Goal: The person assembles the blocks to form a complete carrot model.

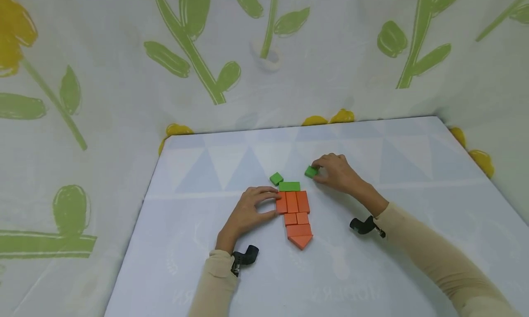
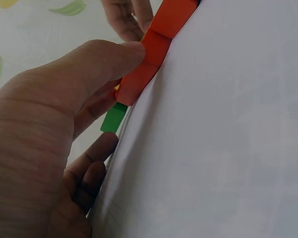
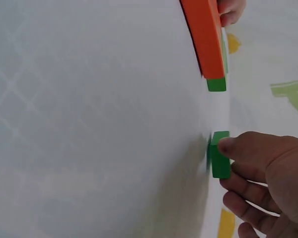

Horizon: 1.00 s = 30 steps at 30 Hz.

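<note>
Orange blocks (image 1: 291, 202) lie flat in a column on the table, tapering to a triangular block (image 1: 301, 241) at the near end. A long green block (image 1: 289, 186) lies against their far end. Off its far left corner is a small green block (image 1: 276, 178), turned at an angle. My left hand (image 1: 249, 207) rests beside the column, thumb and fingers apart, touching the left side of the orange blocks. To the right and farther back, my right hand (image 1: 335, 171) pinches another small green block (image 3: 220, 161) between thumb and fingers, at or just above the tabletop.
The pale table (image 1: 363, 271) has a triangle pattern across its far part. Behind it hangs a white cloth (image 1: 322, 69) printed with green stems and yellow flowers. Black wrist cameras sit on both wrists, the left one (image 1: 244, 257) low over the table.
</note>
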Tool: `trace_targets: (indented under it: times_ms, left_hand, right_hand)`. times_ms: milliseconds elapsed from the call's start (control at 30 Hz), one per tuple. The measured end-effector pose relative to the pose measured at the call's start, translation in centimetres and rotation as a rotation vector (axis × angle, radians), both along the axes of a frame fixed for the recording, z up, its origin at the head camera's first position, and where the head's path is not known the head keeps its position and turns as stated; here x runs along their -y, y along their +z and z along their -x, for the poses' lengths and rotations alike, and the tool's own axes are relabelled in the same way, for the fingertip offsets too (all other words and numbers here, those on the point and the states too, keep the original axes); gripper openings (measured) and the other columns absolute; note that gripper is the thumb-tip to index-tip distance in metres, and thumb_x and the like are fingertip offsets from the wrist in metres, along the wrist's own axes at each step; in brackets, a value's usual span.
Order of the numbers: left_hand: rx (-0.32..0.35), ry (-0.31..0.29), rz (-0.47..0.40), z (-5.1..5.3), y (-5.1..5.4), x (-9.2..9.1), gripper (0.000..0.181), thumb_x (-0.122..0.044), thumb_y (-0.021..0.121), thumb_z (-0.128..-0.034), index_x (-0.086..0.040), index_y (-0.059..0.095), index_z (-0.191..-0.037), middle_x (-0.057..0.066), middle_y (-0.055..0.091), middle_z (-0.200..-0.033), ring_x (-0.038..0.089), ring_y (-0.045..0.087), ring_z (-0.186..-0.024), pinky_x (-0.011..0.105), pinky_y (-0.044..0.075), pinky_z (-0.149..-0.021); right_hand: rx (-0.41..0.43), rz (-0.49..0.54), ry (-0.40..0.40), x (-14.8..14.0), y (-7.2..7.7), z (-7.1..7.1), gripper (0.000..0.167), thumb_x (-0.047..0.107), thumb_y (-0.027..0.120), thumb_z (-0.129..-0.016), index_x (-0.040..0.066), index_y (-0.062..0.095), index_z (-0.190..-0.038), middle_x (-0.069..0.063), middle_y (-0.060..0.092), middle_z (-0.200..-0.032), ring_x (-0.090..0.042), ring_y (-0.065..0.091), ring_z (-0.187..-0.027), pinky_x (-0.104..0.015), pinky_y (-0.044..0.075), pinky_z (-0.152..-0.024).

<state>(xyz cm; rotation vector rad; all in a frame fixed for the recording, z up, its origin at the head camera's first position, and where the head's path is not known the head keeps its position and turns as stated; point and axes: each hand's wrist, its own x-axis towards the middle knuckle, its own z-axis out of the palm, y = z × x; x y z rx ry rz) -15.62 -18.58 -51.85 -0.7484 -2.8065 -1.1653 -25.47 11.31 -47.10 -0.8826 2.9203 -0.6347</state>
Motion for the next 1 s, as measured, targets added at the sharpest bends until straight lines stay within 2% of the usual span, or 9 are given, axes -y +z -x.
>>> trace_targets:
  times_ms: [200,367,767,1000]
  left_hand:
    - [-0.014,0.006,0.002,0.1,-0.1,0.1,0.040,-0.034,0.076,-0.0881,-0.029,0.069,-0.127,-0.016,0.054,-0.138,0.012,0.044,-0.127,0.043,0.033,-0.109]
    - [-0.035,0.004,0.003,0.2,-0.2,0.2,0.040,-0.035,0.077,-0.0878,-0.028,0.069,-0.127,-0.014,0.055,-0.138,0.014,0.045,-0.126,0.044,0.034,-0.108]
    - [-0.009,0.008,0.007,0.4,-0.2,0.2,0.041,-0.036,0.077,-0.0879,-0.030,0.069,-0.127,-0.017,0.054,-0.138,0.012,0.044,-0.127,0.042,0.033,-0.110]
    - [-0.013,-0.001,0.002,0.3,-0.2,0.3,0.038,-0.034,0.076,-0.0884,-0.028,0.070,-0.126,-0.015,0.055,-0.138,0.013,0.044,-0.128,0.043,0.034,-0.109]
  right_hand:
    - [-0.016,0.064,0.001,1.1,0.0,-0.9,0.032,0.018,0.081,-0.083,0.006,0.072,-0.111,-0.007,0.071,-0.106,-0.028,0.057,-0.107,-0.052,0.036,-0.095]
    - [-0.034,0.063,-0.008,1.8,-0.2,-1.4,0.031,0.019,0.081,-0.084,0.006,0.072,-0.111,-0.005,0.070,-0.105,-0.027,0.057,-0.106,-0.054,0.037,-0.096]
    - [-0.072,0.083,-0.035,2.4,-0.9,-2.1,0.030,0.021,0.082,-0.083,0.007,0.073,-0.108,-0.005,0.070,-0.103,-0.026,0.059,-0.102,-0.054,0.038,-0.094]
    - [-0.062,0.043,-0.037,2.6,-1.3,-2.4,0.032,0.023,0.079,-0.085,0.007,0.072,-0.112,-0.006,0.069,-0.110,-0.028,0.059,-0.107,-0.054,0.039,-0.093]
